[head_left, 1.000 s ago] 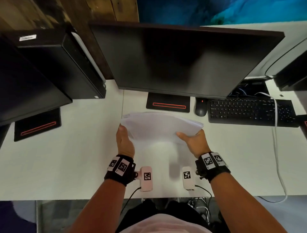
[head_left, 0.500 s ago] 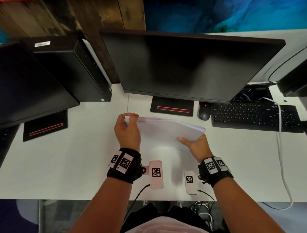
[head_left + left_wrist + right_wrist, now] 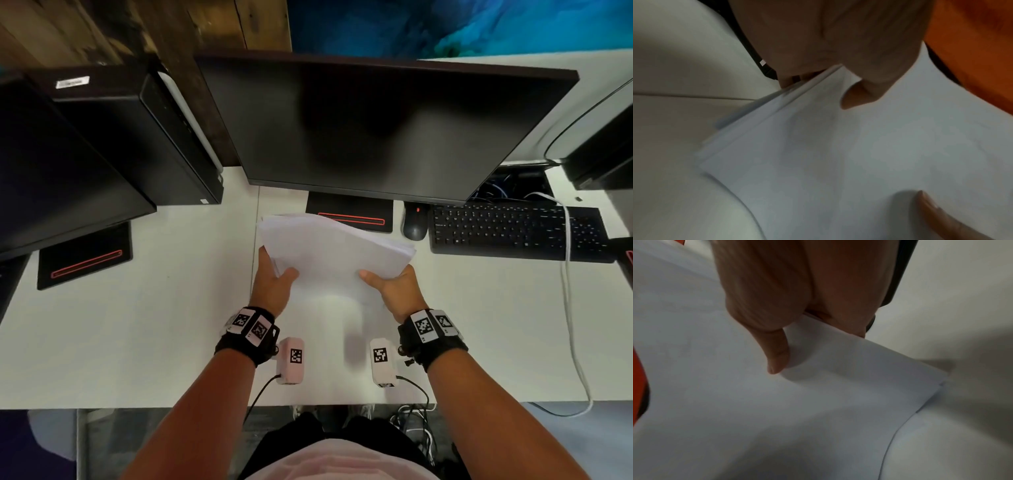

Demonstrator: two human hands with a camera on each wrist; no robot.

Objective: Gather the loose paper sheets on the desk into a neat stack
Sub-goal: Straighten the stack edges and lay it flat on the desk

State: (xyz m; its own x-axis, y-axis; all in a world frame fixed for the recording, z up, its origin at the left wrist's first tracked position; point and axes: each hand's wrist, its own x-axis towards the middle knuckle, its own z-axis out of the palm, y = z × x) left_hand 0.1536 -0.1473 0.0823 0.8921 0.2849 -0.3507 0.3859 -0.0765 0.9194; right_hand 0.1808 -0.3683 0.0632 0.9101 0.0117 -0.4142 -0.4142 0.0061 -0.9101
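Paper is what you have in both hands: a bundle of loose white sheets (image 3: 335, 246) held up off the tabletop (image 3: 154, 325), in front of the monitor (image 3: 376, 126) and above its stand base (image 3: 349, 210). Your left hand (image 3: 272, 286) pinches the near left edge, thumb on the top sheet and fingers tucked underneath; the left wrist view shows that thumb pressing the top face beside several stepped edges. Your right hand (image 3: 397, 291) takes the near right corner the same way, thumb on top and fingers below, so each grip is closed on the bundle rather than spread wide. Expect the bundle to be light and floppy: it already bows between your hands, and the far edge fans out unevenly toward the mouse (image 3: 415, 222) and keyboard (image 3: 517, 233). Smooth sheets slide over each other easily, so a loose pinch may let the middle ones creep out, while a hard one will likely crease the corners. You would do best, I judge, to hold the two opposite side edges lightly and knock one edge down on the tabletop so that the sheets settle flush. The sheets are gathered, but the stack is not yet neat. Whether any sheet lies hidden beneath the bundle cannot be told.
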